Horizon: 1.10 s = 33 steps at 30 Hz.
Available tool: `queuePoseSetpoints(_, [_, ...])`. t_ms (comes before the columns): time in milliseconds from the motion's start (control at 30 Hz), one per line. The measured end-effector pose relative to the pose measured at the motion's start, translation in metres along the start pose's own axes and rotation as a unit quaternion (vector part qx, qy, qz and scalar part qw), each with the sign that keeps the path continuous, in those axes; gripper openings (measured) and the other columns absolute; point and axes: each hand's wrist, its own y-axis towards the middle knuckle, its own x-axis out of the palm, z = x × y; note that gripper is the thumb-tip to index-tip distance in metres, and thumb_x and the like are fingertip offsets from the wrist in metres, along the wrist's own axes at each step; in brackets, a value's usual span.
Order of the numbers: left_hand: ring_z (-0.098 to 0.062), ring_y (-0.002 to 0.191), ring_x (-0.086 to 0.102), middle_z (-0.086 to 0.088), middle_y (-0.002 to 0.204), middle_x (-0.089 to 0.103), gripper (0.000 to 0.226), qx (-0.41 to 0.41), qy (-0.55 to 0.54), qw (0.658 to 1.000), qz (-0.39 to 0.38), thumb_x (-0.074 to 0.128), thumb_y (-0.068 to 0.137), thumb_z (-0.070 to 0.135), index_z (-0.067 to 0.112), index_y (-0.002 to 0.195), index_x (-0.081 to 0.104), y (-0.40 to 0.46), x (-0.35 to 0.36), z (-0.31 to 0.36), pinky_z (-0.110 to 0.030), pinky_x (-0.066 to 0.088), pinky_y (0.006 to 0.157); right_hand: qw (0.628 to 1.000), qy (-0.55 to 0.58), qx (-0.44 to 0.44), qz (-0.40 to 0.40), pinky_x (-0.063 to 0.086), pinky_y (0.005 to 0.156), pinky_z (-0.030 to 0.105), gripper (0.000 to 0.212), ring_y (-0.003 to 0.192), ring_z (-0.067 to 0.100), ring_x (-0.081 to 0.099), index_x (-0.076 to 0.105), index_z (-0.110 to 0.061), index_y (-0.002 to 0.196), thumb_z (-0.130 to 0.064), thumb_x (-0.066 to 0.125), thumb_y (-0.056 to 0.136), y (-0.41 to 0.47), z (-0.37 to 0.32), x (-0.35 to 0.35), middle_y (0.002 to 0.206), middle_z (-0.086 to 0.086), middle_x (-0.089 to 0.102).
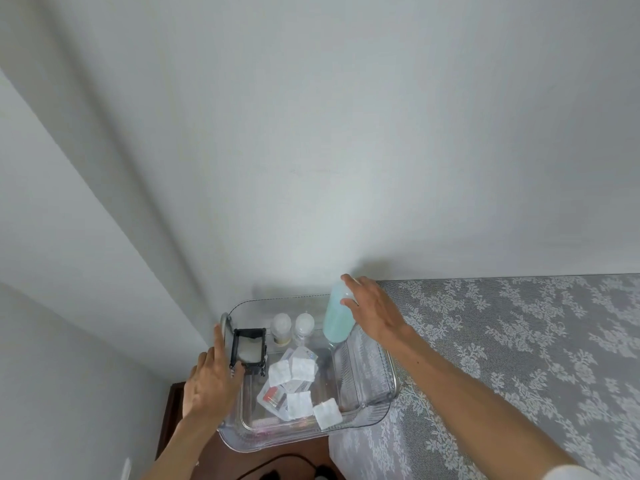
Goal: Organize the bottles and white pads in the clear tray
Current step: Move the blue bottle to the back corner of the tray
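Observation:
A clear tray [363,412] stands at the table's left end against the wall. My right hand [375,311] grips a tall bottle of blue-green liquid [337,320] near its top, at the tray's back right corner. Two small white-capped bottles [281,327] [304,326] stand upright at the back. Several white pads [280,372] [299,405] [327,414] lie loose on the tray floor among flat packets. My left hand [211,379] holds a black-framed clear container [248,351] with its lid open, at the tray's left side.
A grey lace cloth [519,358] covers the table to the right. Dark wood [277,459] shows below the tray, with a black cable [277,469] at the bottom edge. White walls close in behind and at the left.

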Motion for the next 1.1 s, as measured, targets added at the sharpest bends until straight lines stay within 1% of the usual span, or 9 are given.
queuePoseSetpoints(333, [-0.023,0.107,0.055,-0.007,0.118,0.061,0.091,0.011,0.000,1.000,0.015,0.049,0.094,0.046,0.015,0.153,-0.014,0.003,0.003,-0.001,-0.041,0.051,0.091,0.999,0.050,0.013,0.005,0.044,0.102,0.039,0.051,0.121,0.030,0.050,0.042,-0.015,0.146,-0.022,0.060,0.099,-0.001,0.024,-0.004,0.128,0.012,0.056])
queuePoseSetpoints(433, [-0.024,0.109,0.055,-0.008,0.120,0.061,0.090,0.010,-0.003,1.000,0.016,0.048,0.095,0.045,0.014,0.154,-0.013,0.003,0.002,0.001,-0.042,0.051,0.093,0.999,0.039,0.013,0.012,0.046,0.099,0.039,0.054,0.121,0.029,0.049,0.041,-0.018,0.148,-0.030,0.059,0.099,-0.002,0.029,-0.002,0.127,0.010,0.055])
queuePoseSetpoints(533, [-0.023,0.109,0.055,-0.008,0.119,0.061,0.090,0.011,0.001,1.000,0.014,0.045,0.095,0.047,0.014,0.153,-0.014,0.002,0.001,0.002,-0.041,0.051,0.094,0.999,-0.018,0.009,0.038,0.048,0.100,0.044,0.061,0.125,0.028,0.046,0.038,-0.020,0.150,-0.048,0.053,0.098,-0.004,0.030,0.002,0.142,0.007,0.047])
queuePoseSetpoints(600, [-0.023,0.108,0.055,-0.008,0.119,0.062,0.089,0.010,-0.001,1.000,0.015,0.045,0.095,0.047,0.015,0.153,-0.015,0.003,0.001,0.001,-0.041,0.050,0.094,0.994,-0.051,-0.022,0.092,0.045,0.104,0.044,0.060,0.126,0.026,0.046,0.041,-0.019,0.148,-0.052,0.048,0.098,-0.010,0.029,0.009,0.147,0.007,0.043])
queuePoseSetpoints(700, [-0.024,0.106,0.056,-0.008,0.117,0.062,0.090,0.009,0.002,1.000,0.017,0.047,0.095,0.047,0.015,0.154,-0.013,0.003,0.002,0.000,-0.042,0.051,0.092,0.980,-0.034,-0.106,0.164,0.045,0.104,0.041,0.048,0.123,0.023,0.048,0.054,-0.019,0.139,-0.045,0.051,0.099,-0.024,0.017,0.028,0.138,0.005,0.050])
queuePoseSetpoints(767, [-0.024,0.104,0.057,-0.008,0.115,0.063,0.090,0.008,0.000,1.000,0.016,0.049,0.094,0.045,0.015,0.154,-0.011,0.004,0.003,-0.001,-0.042,0.052,0.090,0.971,-0.012,-0.158,0.180,0.043,0.105,0.036,0.040,0.121,0.019,0.050,0.059,-0.020,0.132,-0.040,0.055,0.098,-0.031,0.001,0.050,0.131,0.003,0.055])
queuePoseSetpoints(833, [-0.023,0.101,0.057,-0.008,0.112,0.064,0.091,0.011,0.000,1.000,0.021,0.052,0.093,0.045,0.013,0.154,-0.009,0.004,0.005,-0.001,-0.042,0.053,0.086,0.976,0.030,-0.158,0.146,0.044,0.103,0.030,0.039,0.118,0.015,0.052,0.058,-0.021,0.132,-0.039,0.058,0.097,-0.033,-0.017,0.070,0.130,-0.001,0.056])
queuePoseSetpoints(900, [-0.023,0.100,0.057,-0.008,0.111,0.064,0.092,0.012,0.006,1.000,0.021,0.053,0.093,0.043,0.012,0.154,-0.008,0.003,0.006,-0.002,-0.040,0.054,0.084,0.987,0.075,-0.115,0.082,0.051,0.097,0.028,0.043,0.115,0.012,0.054,0.052,-0.023,0.137,-0.038,0.058,0.098,-0.029,-0.029,0.087,0.133,-0.003,0.054])
queuePoseSetpoints(1100, [-0.025,0.094,0.060,-0.008,0.103,0.066,0.091,0.007,-0.009,1.000,0.026,0.058,0.092,0.037,0.014,0.155,-0.002,0.000,0.007,-0.003,-0.043,0.055,0.080,0.993,0.107,-0.005,-0.041,0.056,0.087,0.036,0.057,0.108,0.023,0.065,0.037,-0.018,0.149,-0.033,0.059,0.098,0.002,-0.035,0.119,0.145,0.004,0.045])
